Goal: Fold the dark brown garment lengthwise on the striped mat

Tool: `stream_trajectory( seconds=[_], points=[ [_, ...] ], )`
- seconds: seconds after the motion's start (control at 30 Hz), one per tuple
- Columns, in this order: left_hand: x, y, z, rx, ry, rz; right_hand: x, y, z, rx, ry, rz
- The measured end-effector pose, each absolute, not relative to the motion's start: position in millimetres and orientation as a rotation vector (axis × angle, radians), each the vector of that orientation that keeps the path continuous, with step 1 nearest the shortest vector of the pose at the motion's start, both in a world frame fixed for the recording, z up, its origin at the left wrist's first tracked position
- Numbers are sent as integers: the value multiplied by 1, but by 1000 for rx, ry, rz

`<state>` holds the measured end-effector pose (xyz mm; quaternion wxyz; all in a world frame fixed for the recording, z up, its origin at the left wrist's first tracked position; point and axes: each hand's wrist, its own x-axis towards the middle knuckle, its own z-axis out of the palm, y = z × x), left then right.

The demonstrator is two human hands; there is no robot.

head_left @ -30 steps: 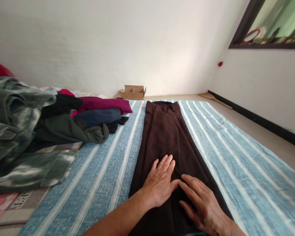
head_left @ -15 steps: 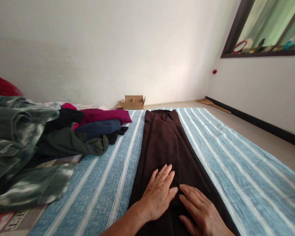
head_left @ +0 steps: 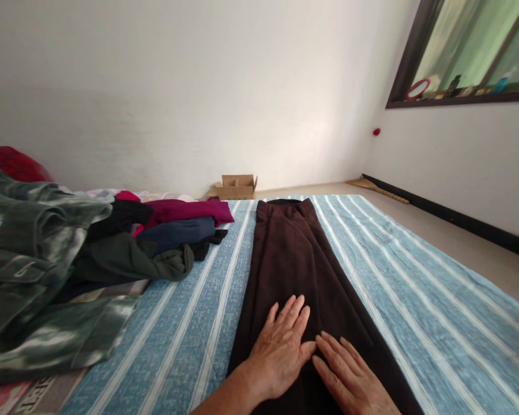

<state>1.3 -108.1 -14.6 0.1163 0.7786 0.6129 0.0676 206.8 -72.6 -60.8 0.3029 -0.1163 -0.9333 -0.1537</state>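
Note:
Dark brown trousers (head_left: 292,259) lie lengthwise on a blue, white-striped bed sheet (head_left: 199,323), with the waistband at the far end. My left hand (head_left: 281,349) rests flat on them, fingers stretched away from me. Just to its right, my right hand (head_left: 350,372) also lies flat on the cloth, its fingertips close to my left thumb. Neither hand holds anything. The near end of the trousers runs out of view under my wrists.
At the left is a heap of clothes, with a camouflage-like green garment (head_left: 26,276), a dark green one (head_left: 130,259), a navy one (head_left: 177,230) and a magenta one (head_left: 190,211). An open cardboard box (head_left: 236,187) stands by the wall. A window (head_left: 467,57) is at upper right.
My right hand has flattened onto the trousers, its thumb no longer showing apart. My left hand stays nearly in place. The whole view has shifted slightly downward.

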Motion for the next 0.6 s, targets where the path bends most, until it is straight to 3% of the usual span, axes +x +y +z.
stream_trajectory(
  seconds=[0.27,0.6],
  points=[
    [-1,-109,-16,2288,1791,203,198,-84,-92,-412,-2374,-476],
    [-1,-108,-14,2276,1792,193,198,-89,-92,-391,-2342,-405]
  ],
)
